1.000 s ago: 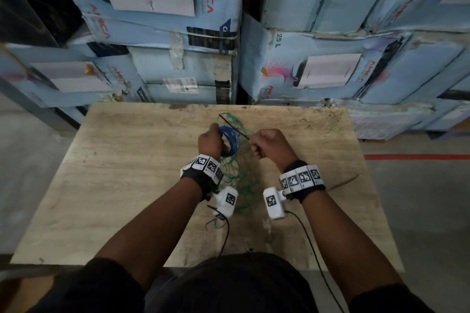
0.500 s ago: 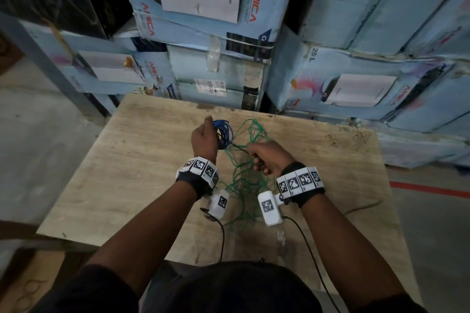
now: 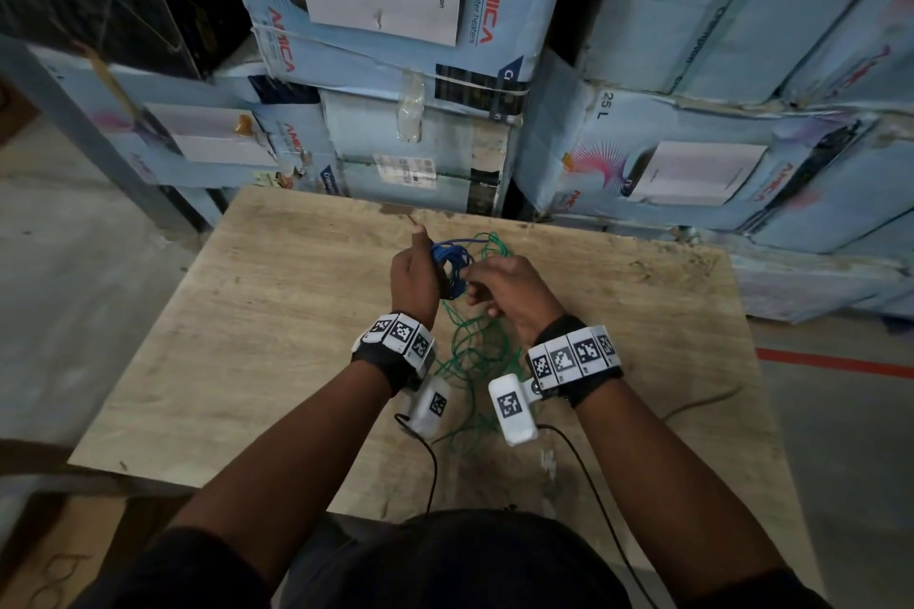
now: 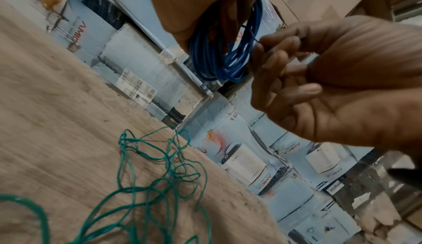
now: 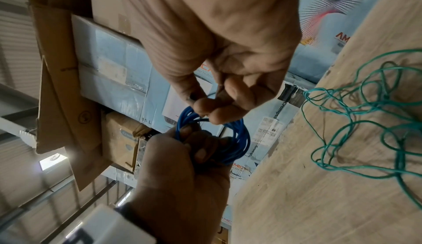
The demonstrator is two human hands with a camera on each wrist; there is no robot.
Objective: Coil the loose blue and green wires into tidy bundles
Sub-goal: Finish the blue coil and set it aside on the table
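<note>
Closing in from a second ago, the right hand [image 3: 509, 284] now pinches the blue wire's end against the coil [image 3: 451, 262] gripped in the left hand [image 3: 414, 274], nearly bundled, while green wire [image 3: 475, 351] sprawls untouched across the desk [image 3: 247, 336].

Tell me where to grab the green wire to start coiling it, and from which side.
Probably the far loops of the green wire, from above with the right hand: they lie loose on the table, just beyond it; no free end is clearly visible.
</note>
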